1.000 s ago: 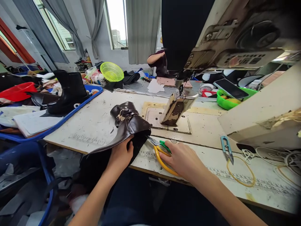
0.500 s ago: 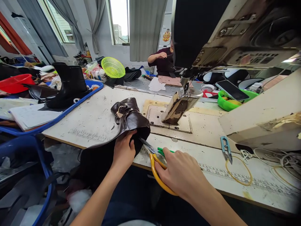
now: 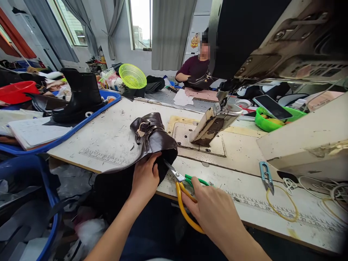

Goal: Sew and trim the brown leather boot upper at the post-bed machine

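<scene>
The left hand [image 3: 145, 175] has its thumb and fingers pinching the near edge of a dark brown boot upper [image 3: 163, 139], which lies on the pale worktop [image 3: 106, 130] left of the sewing machine, its black lining hanging past the front edge. The strap and its gold-toned buckle [image 3: 140, 131] are already on it; no sole shows. Scissors [image 3: 178, 176] slant into the dark opening; right of them, the right hand [image 3: 213, 203] has its fingers closed around the green and yellow handles. The work looks partway through: the blades are at the lining, but no finished cut can be made out, so how much is left cannot be told.

Around this, from the left, stand a red basin [image 3: 19, 92], a black boot [image 3: 77, 96] in a blue tray [image 3: 63, 137], and a yellow-green basket [image 3: 132, 76]. A co-worker [image 3: 197, 69] sits beyond the worktop, partly hidden by the machine head. The sewing machine's post [image 3: 212, 127] rises just beside the upper and seems the nearest obstacle on that side. Farther right are a green bowl [image 3: 266, 124] with a phone [image 3: 272, 107] across it and blue snips [image 3: 265, 175], lying clear of the right hand. The dark lining hides the blade tips.
</scene>
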`<state>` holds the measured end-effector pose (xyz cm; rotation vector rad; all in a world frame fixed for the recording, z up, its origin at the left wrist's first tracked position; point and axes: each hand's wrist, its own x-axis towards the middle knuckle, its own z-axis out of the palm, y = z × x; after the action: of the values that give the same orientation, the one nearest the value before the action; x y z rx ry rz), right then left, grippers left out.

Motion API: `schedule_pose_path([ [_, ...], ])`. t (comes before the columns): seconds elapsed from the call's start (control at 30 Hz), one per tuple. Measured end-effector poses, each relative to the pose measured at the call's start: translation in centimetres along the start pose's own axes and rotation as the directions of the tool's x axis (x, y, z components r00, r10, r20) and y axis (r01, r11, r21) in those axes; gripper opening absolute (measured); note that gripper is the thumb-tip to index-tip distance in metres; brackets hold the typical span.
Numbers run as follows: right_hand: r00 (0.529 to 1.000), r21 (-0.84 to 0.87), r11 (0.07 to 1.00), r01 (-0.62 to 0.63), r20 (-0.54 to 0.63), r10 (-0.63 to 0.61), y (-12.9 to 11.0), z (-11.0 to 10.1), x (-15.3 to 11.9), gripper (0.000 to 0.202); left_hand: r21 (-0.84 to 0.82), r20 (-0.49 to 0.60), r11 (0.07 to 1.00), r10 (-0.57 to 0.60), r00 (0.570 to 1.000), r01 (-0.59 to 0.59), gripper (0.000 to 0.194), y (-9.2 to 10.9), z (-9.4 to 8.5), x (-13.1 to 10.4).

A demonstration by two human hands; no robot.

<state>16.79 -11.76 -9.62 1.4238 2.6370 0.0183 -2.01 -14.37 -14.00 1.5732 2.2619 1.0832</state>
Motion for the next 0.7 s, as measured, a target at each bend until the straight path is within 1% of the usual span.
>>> schedule_pose_path([
  [0.07, 0.995, -0.023, 1.0, -0.002, -0.101, -0.001, 0.1, 0.7, -0.2, 0.026, -0.005, 0.0, 1.0, 0.001, 1.0, -0.001, 0.045, -0.1, 0.0, -0.1],
  [0.13, 0.982, -0.048, 0.999, 0.018, -0.185, -0.026, 0.1, 1.2, -0.3, 0.024, -0.008, 0.0, 1.0, 0.001, 1.0, -0.001, 0.045, -0.2, 0.0, -0.1],
  [0.23, 0.963, -0.057, 0.997, 0.061, -0.259, -0.073, 0.2, 1.4, -0.3, 0.025, -0.012, 0.001, 1.0, 0.001, 1.0, -0.001, 0.044, -0.3, 0.0, -0.1],
  [0.33, 0.959, -0.037, 0.995, 0.098, -0.263, -0.104, 0.7, 1.2, 0.1, 0.025, -0.01, 0.008, 1.0, 0.0, 1.0, 0.0, 0.045, -0.2, 0.1, 0.0],
  [0.43, 0.956, -0.045, 0.988, 0.148, -0.251, -0.155, 1.8, 1.0, 0.7, 0.023, -0.006, 0.024, 1.0, -0.015, 1.0, 0.015, 0.045, -0.1, -0.1, 0.1],
  [0.5, 0.94, -0.071, 0.976, 0.205, -0.262, -0.216, 2.9, 0.8, 1.3, 0.022, -0.003, 0.04, 0.999, -0.034, 0.999, 0.035, 0.044, 0.0, -0.2, 0.0],
  [0.6, 0.905, -0.137, 0.949, 0.283, -0.29, -0.311, 4.6, 0.4, 2.6, 0.024, 0.007, 0.071, 0.998, -0.065, 0.995, 0.065, 0.044, 0.3, -0.5, 0.0],
  [0.63, 0.897, -0.162, 0.938, 0.306, -0.281, -0.341, 5.1, 0.2, 3.1, 0.024, 0.011, 0.082, 0.997, -0.072, 0.994, 0.072, 0.044, 0.3, -0.6, 0.0],
  [0.7, 0.89, -0.201, 0.913, 0.354, -0.226, -0.395, 5.9, -0.2, 4.2, 0.024, 0.019, 0.098, 0.997, -0.079, 0.992, 0.078, 0.044, 0.4, -0.7, 0.0],
])
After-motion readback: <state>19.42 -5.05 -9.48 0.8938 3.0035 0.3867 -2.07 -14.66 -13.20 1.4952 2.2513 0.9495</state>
